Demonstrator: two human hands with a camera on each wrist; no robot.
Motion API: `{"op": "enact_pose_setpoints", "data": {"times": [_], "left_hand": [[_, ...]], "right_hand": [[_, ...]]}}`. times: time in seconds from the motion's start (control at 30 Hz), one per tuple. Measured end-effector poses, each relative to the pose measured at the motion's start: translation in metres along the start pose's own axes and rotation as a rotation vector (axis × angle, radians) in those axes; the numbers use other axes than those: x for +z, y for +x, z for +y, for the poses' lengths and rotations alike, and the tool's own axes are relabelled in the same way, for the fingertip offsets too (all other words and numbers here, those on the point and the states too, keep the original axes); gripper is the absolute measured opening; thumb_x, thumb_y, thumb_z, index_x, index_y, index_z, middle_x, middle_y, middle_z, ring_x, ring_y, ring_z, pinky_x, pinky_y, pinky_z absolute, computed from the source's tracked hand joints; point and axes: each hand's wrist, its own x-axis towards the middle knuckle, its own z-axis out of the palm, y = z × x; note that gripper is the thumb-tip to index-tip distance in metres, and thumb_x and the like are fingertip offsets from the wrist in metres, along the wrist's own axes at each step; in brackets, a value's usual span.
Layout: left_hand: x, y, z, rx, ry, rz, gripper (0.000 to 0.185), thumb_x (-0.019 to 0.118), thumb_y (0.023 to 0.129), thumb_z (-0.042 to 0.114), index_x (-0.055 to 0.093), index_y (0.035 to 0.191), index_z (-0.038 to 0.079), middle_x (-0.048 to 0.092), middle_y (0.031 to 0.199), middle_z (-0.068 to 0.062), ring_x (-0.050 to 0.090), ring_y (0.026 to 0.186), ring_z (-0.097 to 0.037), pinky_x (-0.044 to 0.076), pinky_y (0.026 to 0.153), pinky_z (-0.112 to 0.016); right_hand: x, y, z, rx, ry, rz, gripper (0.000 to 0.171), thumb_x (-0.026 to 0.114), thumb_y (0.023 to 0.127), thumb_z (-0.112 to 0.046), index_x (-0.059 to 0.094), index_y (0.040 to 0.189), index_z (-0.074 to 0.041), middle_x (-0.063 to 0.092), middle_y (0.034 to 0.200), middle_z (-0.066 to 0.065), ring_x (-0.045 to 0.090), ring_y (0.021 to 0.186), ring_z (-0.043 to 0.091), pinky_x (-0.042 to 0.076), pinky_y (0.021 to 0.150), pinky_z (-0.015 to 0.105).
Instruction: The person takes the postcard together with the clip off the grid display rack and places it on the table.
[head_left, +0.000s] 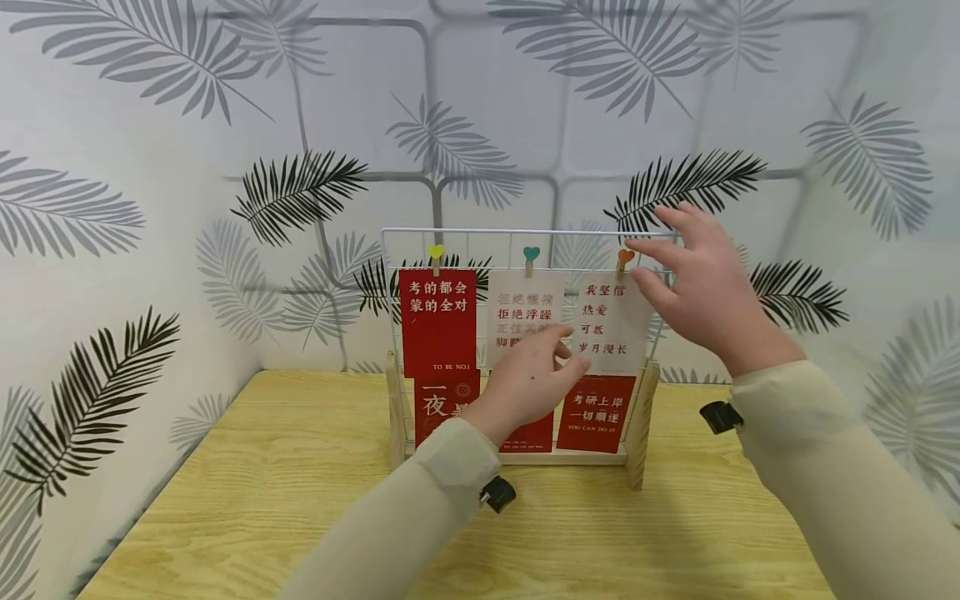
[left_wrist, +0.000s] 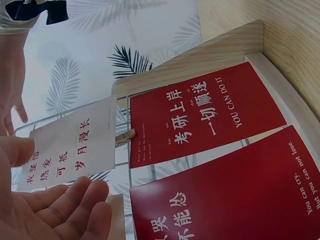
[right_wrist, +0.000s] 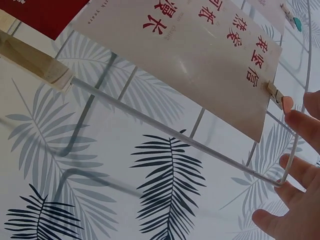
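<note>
A white card with red Chinese characters (head_left: 609,321) hangs at the upper right of a white wire grid rack (head_left: 480,231), held by a wooden clip with an orange heart (head_left: 626,257). My right hand (head_left: 708,287) is at the rack's top right corner, fingers spread, one fingertip right at the orange heart (right_wrist: 287,104). Nothing is gripped in it. In front of the middle and right cards is my left hand (head_left: 528,375), its fingers loosely bent and holding nothing. The left wrist view shows its thumb and fingers (left_wrist: 95,200) close by the white card (left_wrist: 97,135).
A red card (head_left: 438,325) hangs under a yellow heart clip (head_left: 436,250), and another white card (head_left: 510,287) under a teal heart clip (head_left: 532,254). Red cards fill the lower row, including one at right (head_left: 596,417). Wooden feet (head_left: 641,442) stand on the wooden table (head_left: 300,500).
</note>
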Motion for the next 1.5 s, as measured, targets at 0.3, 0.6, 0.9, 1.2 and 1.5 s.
{"op": "enact_pose_setpoints", "data": {"times": [0.3, 0.6, 0.9, 1.2, 1.5], "left_hand": [[0.004, 0.006, 0.005, 0.0, 0.089, 0.028, 0.054, 0.054, 0.102, 0.047, 0.048, 0.148, 0.019, 0.067, 0.126, 0.001, 0.066, 0.104, -0.017, 0.055, 0.085, -0.04], [0.012, 0.012, 0.005, 0.029, 0.133, 0.059, 0.049, 0.053, 0.104, 0.042, 0.051, 0.144, 0.013, 0.07, 0.119, 0.0, 0.068, 0.096, -0.016, 0.056, 0.08, -0.035], [0.016, 0.016, 0.001, 0.016, 0.068, 0.105, 0.039, 0.055, 0.105, 0.036, 0.055, 0.138, 0.016, 0.071, 0.112, 0.001, 0.066, 0.087, -0.011, 0.054, 0.07, -0.027], [0.016, 0.021, 0.004, 0.041, 0.01, 0.16, 0.031, 0.056, 0.105, 0.028, 0.056, 0.133, 0.014, 0.07, 0.103, 0.004, 0.063, 0.078, -0.007, 0.052, 0.066, -0.023], [0.017, 0.021, 0.006, 0.071, 0.008, 0.193, 0.024, 0.057, 0.105, 0.023, 0.058, 0.126, 0.012, 0.069, 0.099, 0.003, 0.061, 0.075, -0.006, 0.051, 0.065, -0.019]], "right_hand": [[0.002, 0.004, 0.001, 0.013, -0.045, -0.04, 0.037, 0.059, 0.102, -0.028, 0.067, 0.132, -0.008, 0.037, 0.158, 0.018, 0.016, 0.152, 0.036, 0.008, 0.121, 0.053], [0.009, 0.005, 0.003, -0.011, -0.07, -0.015, 0.034, 0.061, 0.1, -0.022, 0.068, 0.13, -0.008, 0.04, 0.156, 0.019, 0.021, 0.15, 0.037, 0.012, 0.121, 0.053], [0.013, 0.007, 0.001, -0.013, -0.058, -0.004, 0.03, 0.063, 0.099, -0.019, 0.071, 0.126, -0.008, 0.043, 0.153, 0.018, 0.025, 0.149, 0.038, 0.015, 0.12, 0.053], [0.012, 0.01, 0.002, -0.02, -0.051, 0.017, 0.026, 0.064, 0.099, -0.018, 0.073, 0.121, -0.008, 0.046, 0.151, 0.018, 0.027, 0.147, 0.038, 0.016, 0.121, 0.051], [0.013, 0.016, -0.002, -0.033, -0.053, 0.065, 0.02, 0.067, 0.099, -0.017, 0.077, 0.111, -0.005, 0.052, 0.142, 0.02, 0.035, 0.141, 0.04, 0.02, 0.119, 0.051]]}}
